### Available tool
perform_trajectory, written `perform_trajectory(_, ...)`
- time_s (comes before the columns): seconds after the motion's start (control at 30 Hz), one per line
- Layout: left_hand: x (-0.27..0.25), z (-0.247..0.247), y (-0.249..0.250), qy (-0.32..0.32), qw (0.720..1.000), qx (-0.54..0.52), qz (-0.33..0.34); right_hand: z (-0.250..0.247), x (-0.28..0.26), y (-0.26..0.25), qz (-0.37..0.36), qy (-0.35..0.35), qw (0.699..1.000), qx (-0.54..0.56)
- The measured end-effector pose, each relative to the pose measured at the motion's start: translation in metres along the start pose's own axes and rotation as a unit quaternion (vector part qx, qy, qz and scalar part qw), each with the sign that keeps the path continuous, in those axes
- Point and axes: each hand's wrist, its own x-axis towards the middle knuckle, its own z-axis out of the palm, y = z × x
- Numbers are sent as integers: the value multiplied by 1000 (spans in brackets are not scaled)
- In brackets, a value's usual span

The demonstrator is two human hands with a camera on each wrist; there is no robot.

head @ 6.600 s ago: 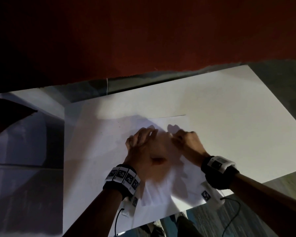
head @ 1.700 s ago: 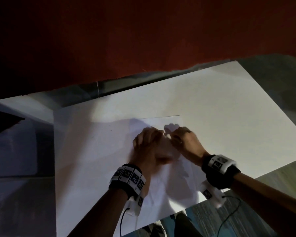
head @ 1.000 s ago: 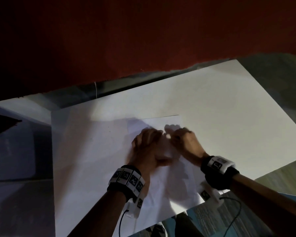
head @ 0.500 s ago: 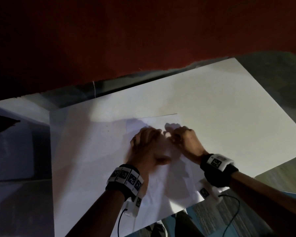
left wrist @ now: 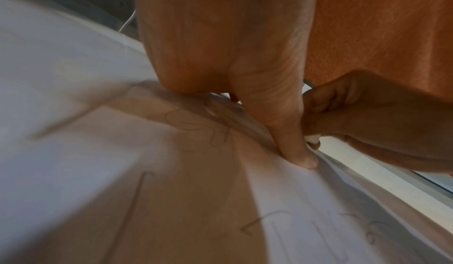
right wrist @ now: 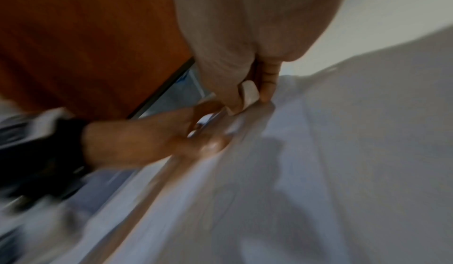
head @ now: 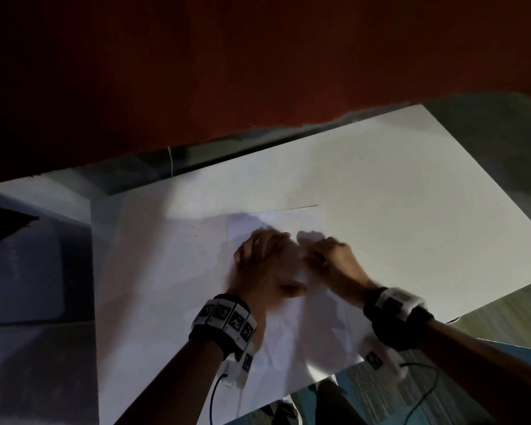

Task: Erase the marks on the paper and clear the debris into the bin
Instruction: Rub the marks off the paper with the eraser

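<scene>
Change: against the earlier frames we see little shift; our left hand (head: pixel 265 265) stays flat on the paper (head: pixel 292 335) and our right hand (head: pixel 334 262) stays just beside it, a touch blurred in the head view.
Left hand: we press it palm down on the sheet, fingers (left wrist: pixel 291 146) straight and resting together; in the left wrist view one fingertip pushes into a ridge of the sheet.
Right hand: our fingers (right wrist: pixel 267 86) and thumb are curled and clamped on a small white eraser (right wrist: pixel 250 93), whose lower end touches the paper close to the left hand's fingertips.
Eraser in the left wrist view: only a white tip (left wrist: pixel 312 138) shows under the curled right hand.
Paper: it lies on the white worktop (head: pixel 411 210), its near edge running toward us, and it is creased and rucked between the two hands.
Marks: grey pencil marks (left wrist: pixel 213 132) show on the sheet under and near the left palm, with more strokes lower in that view; we cannot read them.
Debris and bin: we cannot make out either in these views.
Wrists: both carry dark bands with black-and-white patterned tags (head: pixel 227 317), and a thin cable (head: pixel 212 403) trails from the left one.
Background: a dark red wall (head: pixel 258 56) rises behind the worktop.
</scene>
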Motion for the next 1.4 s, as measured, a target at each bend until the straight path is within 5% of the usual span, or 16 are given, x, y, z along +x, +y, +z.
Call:
perform_trajectory(0.07,0,3,-3,0,1000,-9,-12,-3,5,1,19,43,999,12)
perform_trajectory(0.2,-1,1,-3,-11,1000,-8,-1,9,-8,-8,-4,-6,1000,3)
perform_trajectory(0.3,1,1,-2,3,1000,2,3,-1,2,-3,32,59,998,20)
perform_trajectory(0.43,0,2,-4,-7,1000,-15,1,5,-4,-6,-2,-8,1000,-6)
perform_trajectory(0.53,-6,-4,-3,3,999,-37,24,-7,7,5,27,56,998,3)
perform_trajectory(0.67,-6,-8,1,-1,999,-36,15,-12,1,-2,-7,28,1000,-9)
perform_trajectory(0.8,-6,-13,4,-31,999,-35,16,-20,9,14,52,72,996,-9)
perform_trajectory(1.1,0,-17,44,32,995,-70,-62,-26,16,7,75,21,997,16)
perform_trajectory(1.3,0,-4,30,52,998,-37,-12,-7,4,2,30,-100,995,13)
perform_trajectory(1.4,0,-15,40,36,996,-51,-66,-17,13,11,54,-1,999,-2)
